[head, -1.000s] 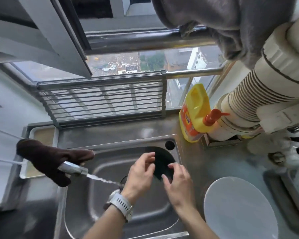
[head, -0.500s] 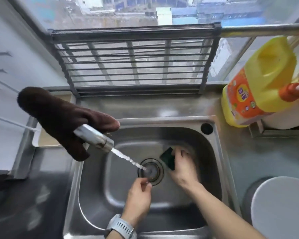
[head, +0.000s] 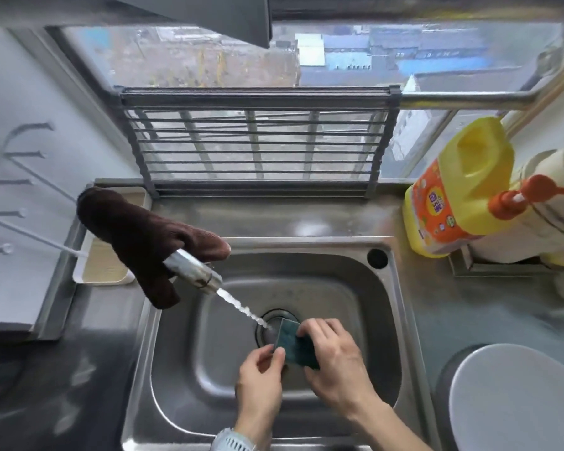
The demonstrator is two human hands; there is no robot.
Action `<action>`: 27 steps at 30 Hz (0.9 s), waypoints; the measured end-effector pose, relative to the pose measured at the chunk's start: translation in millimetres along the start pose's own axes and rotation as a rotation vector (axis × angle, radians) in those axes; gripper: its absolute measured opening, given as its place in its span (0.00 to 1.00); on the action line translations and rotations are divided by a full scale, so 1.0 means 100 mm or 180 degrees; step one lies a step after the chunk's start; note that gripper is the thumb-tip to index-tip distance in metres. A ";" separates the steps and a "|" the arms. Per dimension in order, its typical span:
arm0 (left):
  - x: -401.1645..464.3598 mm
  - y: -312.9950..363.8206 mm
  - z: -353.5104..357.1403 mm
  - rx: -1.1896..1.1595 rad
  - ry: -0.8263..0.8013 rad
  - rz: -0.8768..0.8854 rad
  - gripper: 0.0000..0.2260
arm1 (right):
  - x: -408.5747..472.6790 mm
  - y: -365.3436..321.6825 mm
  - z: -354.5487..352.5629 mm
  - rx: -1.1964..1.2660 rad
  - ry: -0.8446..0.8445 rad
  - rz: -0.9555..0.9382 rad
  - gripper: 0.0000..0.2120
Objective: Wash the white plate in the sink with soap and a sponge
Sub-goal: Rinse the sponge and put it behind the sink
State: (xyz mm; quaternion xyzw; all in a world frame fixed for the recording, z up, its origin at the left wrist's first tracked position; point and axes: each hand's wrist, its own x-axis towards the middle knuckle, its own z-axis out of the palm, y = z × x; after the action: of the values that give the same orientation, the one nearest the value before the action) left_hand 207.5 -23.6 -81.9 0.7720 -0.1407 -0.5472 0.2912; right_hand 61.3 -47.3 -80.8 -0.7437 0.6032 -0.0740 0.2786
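A dark green sponge [head: 295, 345] is held over the drain of the steel sink [head: 393, 320], right where the water stream [head: 241, 309] from the tap [head: 194, 271] lands. My right hand [head: 337, 369] grips its right side. My left hand [head: 262, 382] pinches its lower left corner. The white plate [head: 515, 398] lies on the counter at the lower right, apart from both hands. A yellow soap bottle [head: 459, 193] with an orange pump [head: 531, 196] stands at the sink's back right corner.
A brown cloth [head: 137, 232] hangs over the tap. A pale tray [head: 103, 275] sits left of the sink. A folding metal rack [head: 258, 141] leans against the window behind. Cream containers [head: 547, 206] stand at the right.
The view tilted down and closer to the sink. My right hand brought the sponge from the sink's right side to the stream, and my left hand rose to pinch it.
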 end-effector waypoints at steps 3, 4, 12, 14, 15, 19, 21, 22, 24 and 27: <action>0.01 -0.11 0.04 -0.0004 -0.0142 -0.0133 0.05 | -0.04 0.05 -0.06 -0.0080 -0.0336 0.0073 0.22; 0.03 -0.16 0.07 -0.0009 -0.0181 -0.0152 0.04 | -0.05 0.06 -0.08 -0.0133 -0.0383 0.0065 0.22; -0.12 -0.02 0.23 0.0140 -0.0228 0.0243 0.10 | -0.13 0.21 -0.33 -0.0145 -0.0046 -0.0142 0.23; -0.11 -0.06 0.30 0.0187 -0.0227 0.0147 0.10 | -0.11 0.25 -0.35 -0.0146 -0.0126 -0.0134 0.23; -0.13 -0.03 0.33 0.0189 -0.0247 0.0195 0.09 | -0.09 0.26 -0.41 -0.0137 -0.0036 -0.0171 0.23; -0.28 0.60 0.58 0.0139 -0.0343 0.0832 0.08 | 0.20 0.26 -1.01 -0.0076 0.0575 -0.0390 0.23; -0.35 1.08 0.72 0.0255 -0.0358 0.1279 0.07 | 0.47 0.28 -1.37 -0.0026 0.0797 -0.0388 0.24; -0.35 1.30 0.81 0.0343 -0.0322 0.1486 0.07 | 0.61 0.31 -1.52 -0.0034 0.0880 -0.0393 0.25; -0.33 1.70 0.99 0.0533 -0.0246 0.1724 0.08 | 0.89 0.40 -1.73 -0.0065 0.0952 -0.0339 0.25; -0.17 2.04 1.24 0.0923 -0.0160 0.1778 0.08 | 1.23 0.55 -1.85 -0.0169 0.0897 -0.0164 0.24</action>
State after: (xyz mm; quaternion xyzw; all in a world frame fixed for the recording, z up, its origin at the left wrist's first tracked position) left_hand 106.8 -212.6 25.9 0.7231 -0.4310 -0.4392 0.3136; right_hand -36.6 -229.5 18.0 -0.7483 0.6188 -0.1688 0.1693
